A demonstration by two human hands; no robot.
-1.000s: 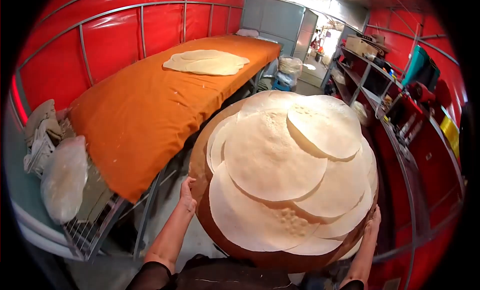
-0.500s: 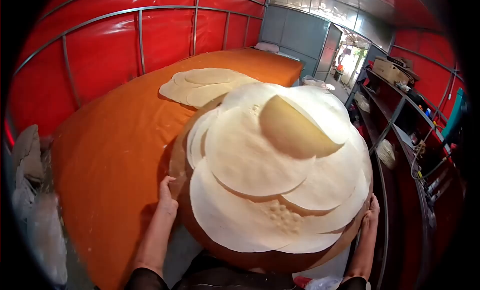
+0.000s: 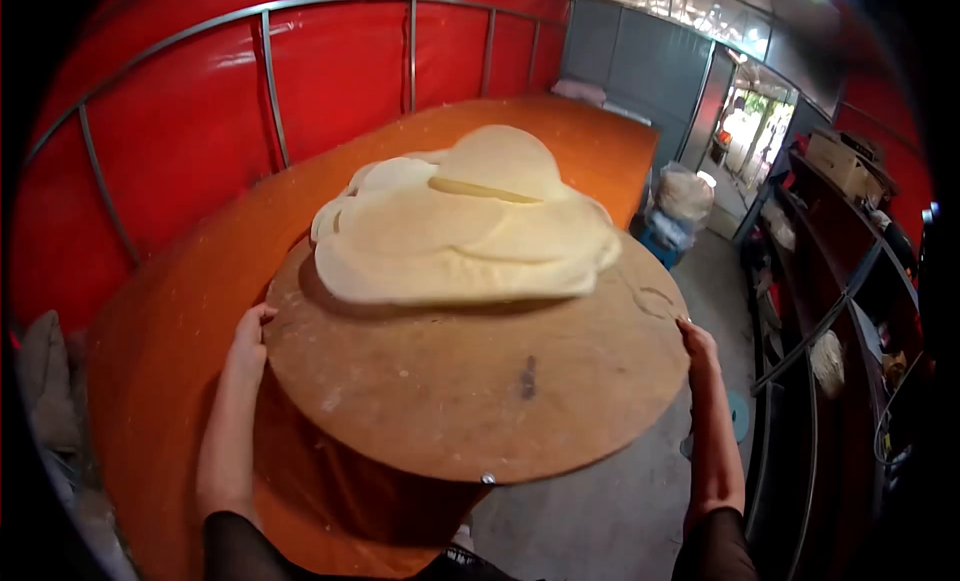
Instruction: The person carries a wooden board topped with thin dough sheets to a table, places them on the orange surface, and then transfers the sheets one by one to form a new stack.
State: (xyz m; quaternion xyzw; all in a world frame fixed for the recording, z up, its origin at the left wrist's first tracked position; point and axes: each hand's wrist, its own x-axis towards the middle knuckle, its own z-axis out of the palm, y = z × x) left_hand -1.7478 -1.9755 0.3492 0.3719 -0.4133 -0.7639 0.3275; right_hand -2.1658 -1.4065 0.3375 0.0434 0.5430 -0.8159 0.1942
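Pale flatbread sheets (image 3: 450, 231) heaped at 12 o'clock on a round wooden board (image 3: 430, 381), rim pinched by left hand (image 3: 250, 336) at 9 and right hand (image 3: 702, 349) at 3, wrapped bundle (image 3: 685, 199) at 2, shelving (image 3: 838, 203) beyond, orange-covered tabletop (image 3: 165, 371) stretching from 8 to 1, red wall (image 3: 190, 111) toward 11, grey floor (image 3: 590, 521) at 5.

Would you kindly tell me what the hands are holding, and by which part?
A round board, gripped at opposite edges: the left hand holds its left rim, the right hand its right rim.

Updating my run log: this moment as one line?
left hand: gripping round board, left edge | right hand: right edge | flatbreads: bunched toward far side
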